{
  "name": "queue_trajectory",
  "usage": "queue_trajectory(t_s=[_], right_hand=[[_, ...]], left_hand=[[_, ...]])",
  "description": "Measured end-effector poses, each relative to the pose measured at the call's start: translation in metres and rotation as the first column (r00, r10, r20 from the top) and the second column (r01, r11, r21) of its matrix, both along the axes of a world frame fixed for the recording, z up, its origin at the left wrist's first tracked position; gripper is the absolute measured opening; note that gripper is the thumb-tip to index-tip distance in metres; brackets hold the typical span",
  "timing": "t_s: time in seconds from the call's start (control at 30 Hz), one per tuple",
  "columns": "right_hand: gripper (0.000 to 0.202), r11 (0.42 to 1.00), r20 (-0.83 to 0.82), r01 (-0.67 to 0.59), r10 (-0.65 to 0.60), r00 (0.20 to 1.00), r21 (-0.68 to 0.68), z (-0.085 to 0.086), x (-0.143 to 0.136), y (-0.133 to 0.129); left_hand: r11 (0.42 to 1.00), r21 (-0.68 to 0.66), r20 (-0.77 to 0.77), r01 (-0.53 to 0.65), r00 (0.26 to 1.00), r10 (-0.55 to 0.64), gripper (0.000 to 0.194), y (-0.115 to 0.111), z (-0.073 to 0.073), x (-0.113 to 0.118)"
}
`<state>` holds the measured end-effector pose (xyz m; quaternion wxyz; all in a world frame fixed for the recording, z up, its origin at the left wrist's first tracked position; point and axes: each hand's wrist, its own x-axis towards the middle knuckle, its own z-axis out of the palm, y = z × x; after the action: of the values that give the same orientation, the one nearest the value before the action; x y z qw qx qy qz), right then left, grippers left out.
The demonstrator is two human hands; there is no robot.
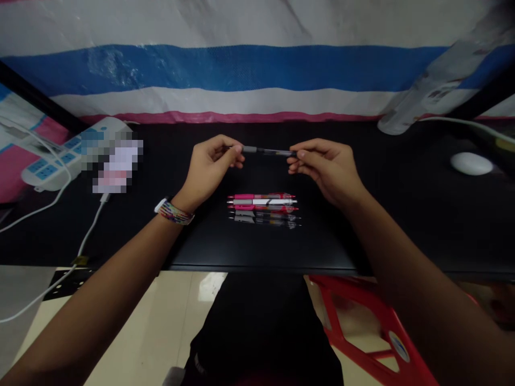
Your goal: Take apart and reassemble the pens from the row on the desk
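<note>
Between my two hands a pen (pixel 267 151) with a grey grip and a clear barrel lies level above the black table (pixel 193 246). My left hand (pixel 213 163) pinches its grey end between thumb and fingers. At the other end, my right hand (pixel 328 166) is closed on the dark tip. Nearer to me several pens lie side by side on the table: a pink and red one (pixel 243 197), a white and grey one (pixel 265 202), another pink one (pixel 245 207), and clear ones with grey grips (pixel 265 219) at the front.
A white power strip (pixel 56 177) and a blurred-out device (pixel 116 166) with a white cable (pixel 93 228) are on the left. On the right are a white mouse (pixel 471 163) and a clear cylinder (pixel 396 118). A striped sheet (pixel 241 67) hangs behind; a red stool (pixel 341 332) stands below.
</note>
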<state>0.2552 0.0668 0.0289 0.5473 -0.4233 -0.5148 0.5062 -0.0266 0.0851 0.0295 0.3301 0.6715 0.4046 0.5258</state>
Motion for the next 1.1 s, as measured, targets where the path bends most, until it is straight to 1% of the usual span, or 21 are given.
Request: queue_trajectory(t_s=[0.03, 0.1, 0.13, 0.23, 0.27, 0.33, 0.43, 0.57, 0.67, 0.7, 0.73, 0.83, 0.87, 0.93, 1.1], right_hand=[[0.021, 1.000, 0.007, -0.029, 0.029, 1.000, -0.002, -0.0001, -0.0019, -0.0014], [0.023, 0.999, 0.002, -0.048, 0.048, 0.999, 0.003, -0.0008, -0.0043, -0.0024], [0.022, 0.999, -0.004, -0.045, 0.045, 0.999, 0.005, -0.0012, -0.0047, -0.0022], [0.017, 1.000, -0.009, -0.023, 0.023, 1.000, -0.004, -0.0013, -0.0044, -0.0004], [0.016, 1.000, -0.006, -0.016, 0.016, 1.000, -0.009, -0.0009, -0.0043, 0.0002], [0.014, 1.000, 0.000, -0.005, 0.005, 1.000, -0.020, 0.0002, -0.0045, 0.0007], [0.013, 0.999, 0.004, 0.003, -0.003, 1.000, -0.032, 0.0011, -0.0058, 0.0004], [0.014, 0.999, 0.004, 0.009, -0.009, 1.000, -0.035, 0.0009, -0.0066, 0.0001], [0.014, 0.999, 0.005, 0.015, -0.015, 1.000, -0.032, 0.0011, -0.0063, 0.0001], [0.014, 0.999, 0.007, 0.017, -0.017, 1.000, -0.033, 0.0012, -0.0062, 0.0001], [0.014, 0.999, 0.008, 0.020, -0.019, 1.000, -0.034, 0.0012, -0.0061, 0.0002], [0.012, 0.999, -0.003, 0.026, -0.026, 1.000, -0.029, 0.0013, -0.0059, 0.0005], [0.011, 0.999, -0.008, 0.025, -0.025, 1.000, -0.026, 0.0013, -0.0060, 0.0007], [0.012, 1.000, -0.012, 0.019, -0.020, 1.000, -0.021, 0.0014, -0.0066, 0.0010], [0.013, 0.999, -0.004, 0.023, -0.023, 1.000, -0.028, 0.0009, -0.0090, 0.0017]], left_hand=[[1.000, -0.001, -0.025, -0.001, 1.000, 0.001, 0.041, -0.0010, 0.0000, 0.0006], [1.000, 0.002, -0.077, -0.015, 0.997, 0.015, 0.051, -0.0025, 0.0004, 0.0015], [1.000, 0.003, -0.094, -0.015, 0.995, 0.015, 0.050, -0.0031, 0.0008, 0.0019], [1.000, 0.001, -0.081, 0.030, 0.996, -0.030, 0.031, -0.0047, 0.0028, 0.0038], [0.999, -0.010, -0.063, 0.047, 0.997, -0.047, 0.028, -0.0052, 0.0036, 0.0048], [0.997, -0.053, -0.021, 0.058, 0.998, -0.059, 0.031, -0.0062, 0.0051, 0.0071], [0.992, -0.115, 0.020, 0.049, 0.999, -0.047, 0.029, -0.0067, 0.0066, 0.0095], [0.996, -0.070, -0.002, 0.062, 0.998, -0.063, 0.040, -0.0058, 0.0077, 0.0080], [0.995, -0.080, -0.023, 0.064, 0.998, -0.066, 0.028, -0.0055, 0.0080, 0.0055], [0.995, -0.083, -0.024, 0.060, 0.998, -0.062, 0.028, -0.0055, 0.0080, 0.0051], [0.995, -0.078, -0.023, 0.056, 0.998, -0.058, 0.029, -0.0055, 0.0080, 0.0049], [0.997, -0.046, -0.024, 0.054, 0.998, -0.055, 0.044, -0.0053, 0.0070, 0.0053], [0.998, -0.043, -0.024, 0.054, 0.998, -0.055, 0.043, -0.0052, 0.0063, 0.0055], [0.998, -0.048, -0.031, 0.047, 0.998, -0.048, 0.033, -0.0050, 0.0046, 0.0057], [0.999, 0.008, -0.051, 0.036, 0.998, -0.036, 0.032, -0.0066, 0.0034, 0.0038]])
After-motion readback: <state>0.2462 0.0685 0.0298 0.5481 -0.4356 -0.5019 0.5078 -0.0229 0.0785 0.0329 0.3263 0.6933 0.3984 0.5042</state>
